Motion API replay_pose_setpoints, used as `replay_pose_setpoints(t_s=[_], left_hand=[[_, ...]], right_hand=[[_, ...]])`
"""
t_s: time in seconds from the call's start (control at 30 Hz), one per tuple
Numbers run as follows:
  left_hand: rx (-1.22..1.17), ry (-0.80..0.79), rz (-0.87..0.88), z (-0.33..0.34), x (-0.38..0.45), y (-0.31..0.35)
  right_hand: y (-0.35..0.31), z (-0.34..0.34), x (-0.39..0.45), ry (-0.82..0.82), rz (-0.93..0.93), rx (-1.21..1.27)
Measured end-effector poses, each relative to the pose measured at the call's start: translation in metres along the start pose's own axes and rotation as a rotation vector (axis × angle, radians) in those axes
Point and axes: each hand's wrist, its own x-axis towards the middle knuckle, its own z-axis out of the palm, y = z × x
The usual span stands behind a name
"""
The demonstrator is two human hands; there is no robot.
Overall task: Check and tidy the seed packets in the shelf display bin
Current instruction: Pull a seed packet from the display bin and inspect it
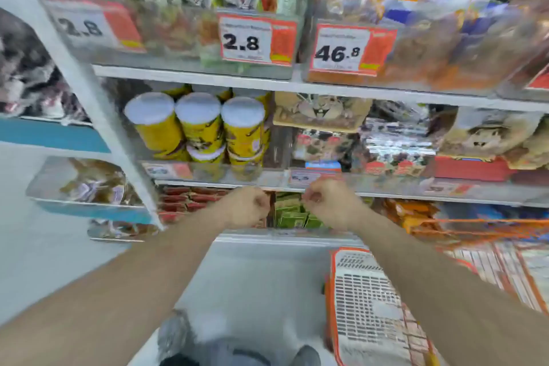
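Note:
Green seed packets [292,213] stand in a low shelf display bin [285,235] with a clear front lip. My left hand [246,205] hovers just left of them with its fingers curled into a fist, and nothing shows in it. My right hand [328,202] is just right of the packets, also curled, thumb against the fingers, with nothing visible in its grip. Both hands are under the edge of the shelf above. The frame is blurred by motion, and the hands hide parts of the packets.
Red packets [184,199] fill the bin to the left and orange packets [416,212] the one to the right. Yellow canisters [199,125] stand on the shelf above. An orange basket [365,306] sits on the floor at lower right. A white shelf upright [98,116] runs diagonally at left.

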Motion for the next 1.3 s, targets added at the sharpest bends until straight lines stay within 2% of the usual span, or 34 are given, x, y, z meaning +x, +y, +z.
replay_pose_setpoints(t_s=[0.17, 0.37, 0.5, 0.57, 0.67, 0.8, 0.93, 1.03, 1.3], left_hand=[[-0.083, 0.004, -0.153, -0.022, -0.021, -0.101], [-0.046, 0.04, -0.047, -0.041, -0.007, -0.155], [0.011, 0.067, 0.025, -0.023, 0.017, -0.174], [0.084, 0.149, 0.08, -0.009, 0.032, -0.187], [0.204, 0.416, 0.216, 0.014, 0.056, -0.205], [0.357, 0.615, 0.244, 0.044, 0.077, -0.217], [0.467, 0.712, 0.21, 0.064, 0.096, -0.227], [0.534, 0.789, 0.183, 0.066, 0.11, -0.233], [0.57, 0.794, 0.135, 0.072, 0.118, -0.236]], right_hand=[[-0.042, 0.053, 0.019, -0.055, 0.074, 0.05], [-0.082, 0.101, 0.054, -0.03, 0.127, 0.082], [-0.073, 0.132, 0.079, 0.01, 0.108, 0.065], [-0.057, 0.15, 0.092, 0.046, 0.083, -0.009], [-0.031, 0.177, 0.115, 0.18, 0.02, -0.206], [-0.012, 0.221, 0.138, 0.314, -0.038, -0.406], [0.001, 0.247, 0.16, 0.495, -0.091, -0.431], [0.008, 0.254, 0.172, 0.563, -0.129, -0.399], [0.008, 0.252, 0.181, 0.459, -0.112, -0.413]])
